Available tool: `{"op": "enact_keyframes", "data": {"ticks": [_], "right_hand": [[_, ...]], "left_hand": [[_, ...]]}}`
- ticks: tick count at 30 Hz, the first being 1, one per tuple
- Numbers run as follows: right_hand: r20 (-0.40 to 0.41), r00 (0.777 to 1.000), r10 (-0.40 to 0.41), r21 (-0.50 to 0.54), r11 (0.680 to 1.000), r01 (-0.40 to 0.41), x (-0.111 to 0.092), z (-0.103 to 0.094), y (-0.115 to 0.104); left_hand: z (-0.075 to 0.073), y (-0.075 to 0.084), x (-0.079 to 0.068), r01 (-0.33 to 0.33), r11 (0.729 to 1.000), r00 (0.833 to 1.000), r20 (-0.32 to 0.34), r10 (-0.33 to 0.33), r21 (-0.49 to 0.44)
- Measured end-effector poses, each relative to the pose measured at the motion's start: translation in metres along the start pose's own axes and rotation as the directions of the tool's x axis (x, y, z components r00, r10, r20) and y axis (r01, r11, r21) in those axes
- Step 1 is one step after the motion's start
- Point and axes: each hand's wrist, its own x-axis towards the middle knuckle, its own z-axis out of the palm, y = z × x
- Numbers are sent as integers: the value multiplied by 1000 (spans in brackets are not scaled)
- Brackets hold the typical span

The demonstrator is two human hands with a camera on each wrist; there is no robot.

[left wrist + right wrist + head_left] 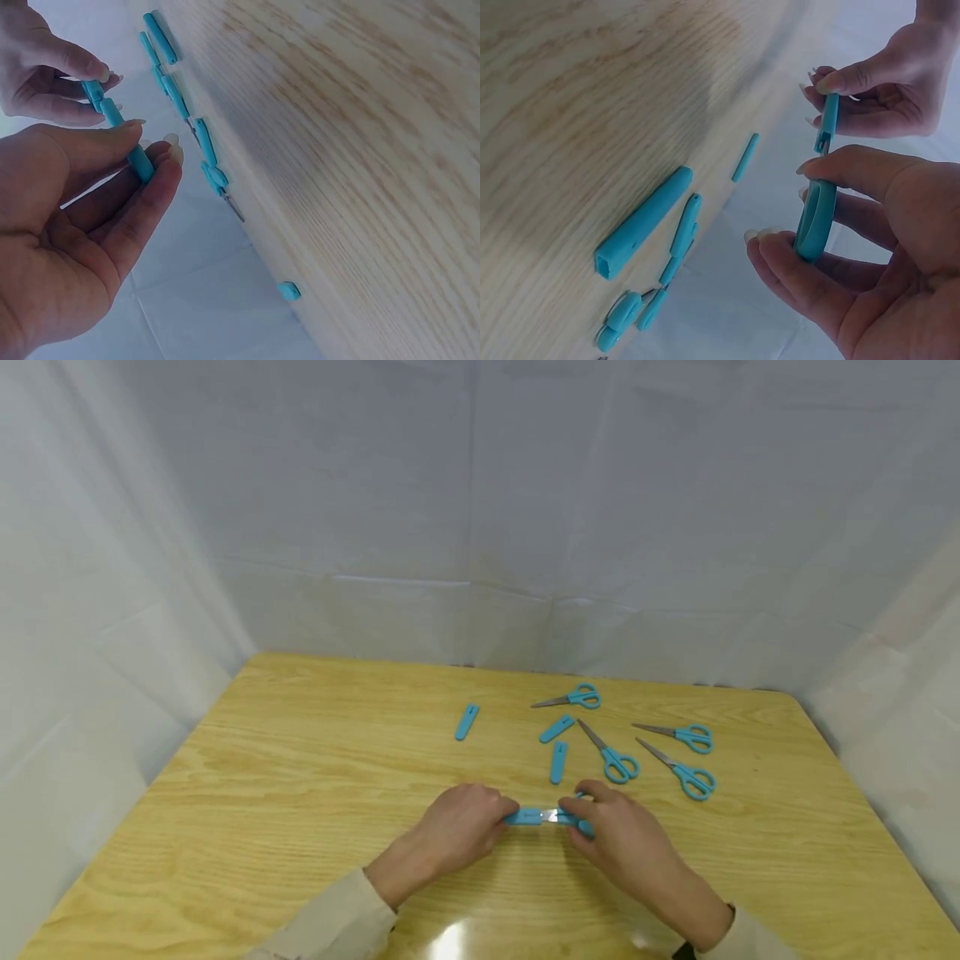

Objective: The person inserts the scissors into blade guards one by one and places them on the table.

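In the head view my left hand (461, 827) pinches a light-blue blade cover (522, 817) between thumb and fingers, low over the wooden table. My right hand (626, 835) grips a pair of blue-handled scissors (550, 816) by the handles, blades pointing left. The blade tips are inside the cover's mouth, and a short stretch of bare metal shows between cover and handles. Seen from the right wrist, thumb and fingers pinch the scissors' handle (817, 221) at its sides, with the cover (829, 116) lined up beyond it.
Beyond the hands lie three loose blue covers, one far left (467, 722), one angled (557, 729) and one nearer (558, 762). Several uncovered scissors lie to the right, among them one at the back (584, 696) and one nearer (693, 781). White sheeting (465, 527) hangs behind the table (262, 777).
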Motion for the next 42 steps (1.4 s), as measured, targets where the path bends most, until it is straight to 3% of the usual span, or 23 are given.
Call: {"op": "enact_keyframes", "data": {"ticks": [6,18,24,33,42], "right_hand": [[-22,1000,-12,-7,1000,12,1,-1,-2],[61,998,17,23,1000,-19,4,-7,-5],[58,998,29,37,999,-31,3,-6,-4],[-27,1000,-3,27,1000,3,3,-4,-6],[-63,998,-17,22,1000,18,5,-1,-10]], "left_hand": [[-2,0,1,1,1000,1000,8,-1,-1],[-8,-1,-1,25,998,998,61,-22,-52],[-6,-4,-2,31,995,997,68,-25,-90],[-6,-1,1,-15,1000,999,30,15,-2],[-7,6,3,11,998,1000,26,-12,58]]}}
